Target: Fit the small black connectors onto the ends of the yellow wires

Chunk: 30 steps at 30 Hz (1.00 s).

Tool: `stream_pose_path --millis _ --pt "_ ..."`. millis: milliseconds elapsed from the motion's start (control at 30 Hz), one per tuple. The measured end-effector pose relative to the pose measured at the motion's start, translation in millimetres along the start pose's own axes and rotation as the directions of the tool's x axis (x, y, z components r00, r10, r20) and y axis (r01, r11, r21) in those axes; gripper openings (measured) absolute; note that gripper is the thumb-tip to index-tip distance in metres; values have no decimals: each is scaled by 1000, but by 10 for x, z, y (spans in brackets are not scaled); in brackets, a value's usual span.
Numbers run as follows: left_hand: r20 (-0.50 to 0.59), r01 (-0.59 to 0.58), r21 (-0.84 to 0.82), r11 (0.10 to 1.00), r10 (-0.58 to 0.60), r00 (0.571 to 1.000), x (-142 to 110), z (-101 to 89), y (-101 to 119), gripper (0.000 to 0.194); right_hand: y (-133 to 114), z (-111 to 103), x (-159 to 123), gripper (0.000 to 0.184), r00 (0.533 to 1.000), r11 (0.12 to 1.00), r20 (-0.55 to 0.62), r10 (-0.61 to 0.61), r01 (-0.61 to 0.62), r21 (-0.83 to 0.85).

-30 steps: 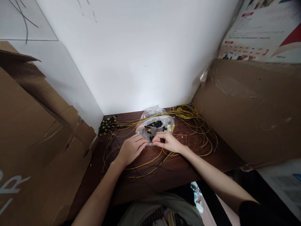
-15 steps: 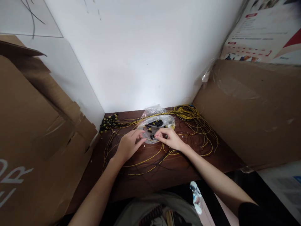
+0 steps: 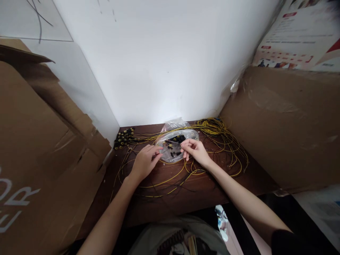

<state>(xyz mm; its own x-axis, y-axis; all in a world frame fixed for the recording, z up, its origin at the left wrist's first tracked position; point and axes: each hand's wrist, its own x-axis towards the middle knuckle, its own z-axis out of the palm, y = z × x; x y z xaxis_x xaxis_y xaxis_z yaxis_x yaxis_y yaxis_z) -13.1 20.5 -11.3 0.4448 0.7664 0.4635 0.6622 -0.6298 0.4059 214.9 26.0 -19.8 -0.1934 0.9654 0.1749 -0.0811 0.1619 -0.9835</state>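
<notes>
My left hand (image 3: 145, 160) is closed in a pinch at the near left side of a clear plastic bag (image 3: 165, 156). A thin dark wire (image 3: 166, 151) pokes out from between its thumb and fingers. My right hand (image 3: 196, 151) hovers over the bag's right side, its thumb and forefinger pressed together; whatever lies between them is too small to make out. In the bag's open mouth are several small black connectors (image 3: 178, 138), some with yellow parts. Yellow and black wires (image 3: 174, 176) loop across the table below both hands.
A cluster of black-and-yellow connectors (image 3: 123, 138) lies at the back left of the brown table (image 3: 159, 209). A coil of yellow wires (image 3: 211, 126) sits at the back right. Cardboard boxes (image 3: 47, 148) (image 3: 287, 131) flank both sides, and a white wall (image 3: 164, 63) rises behind.
My right hand has moved right and slightly up, away from the left hand, with its lower fingers loosened. My left hand stays nearly in place, its fingertips closer together.
</notes>
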Motion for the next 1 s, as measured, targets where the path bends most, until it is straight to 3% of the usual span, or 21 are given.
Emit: stream_pose_path --millis 133,300,433,533,733,867,1000 --pt "54 -9 36 999 7 998 0 15 -39 16 -72 -12 -6 27 999 998 -45 25 -23 58" --pt "128 -8 17 1000 6 992 -8 2 -77 15 -121 -53 -25 22 1000 996 -17 24 -22 90" --pt "160 32 -102 994 -16 987 9 -77 -77 16 -112 -68 -30 30 1000 1000 6 -23 23 -9" --pt "84 101 -132 986 -91 992 27 -156 -110 21 -88 -69 -28 35 999 992 -12 -44 42 -118" --pt "-121 265 43 963 -258 959 -26 -291 -397 28 -79 -88 -19 40 998 985 -36 -47 40 -167" --pt "-82 348 185 919 -339 937 -90 -333 -555 32 -84 -91 -19 42 998 989 -58 -30 21 -147" --pt "-34 403 313 860 -414 910 -120 -336 -572 30 -89 -72 -29 39 1000 986 -20 -10 6 -169"
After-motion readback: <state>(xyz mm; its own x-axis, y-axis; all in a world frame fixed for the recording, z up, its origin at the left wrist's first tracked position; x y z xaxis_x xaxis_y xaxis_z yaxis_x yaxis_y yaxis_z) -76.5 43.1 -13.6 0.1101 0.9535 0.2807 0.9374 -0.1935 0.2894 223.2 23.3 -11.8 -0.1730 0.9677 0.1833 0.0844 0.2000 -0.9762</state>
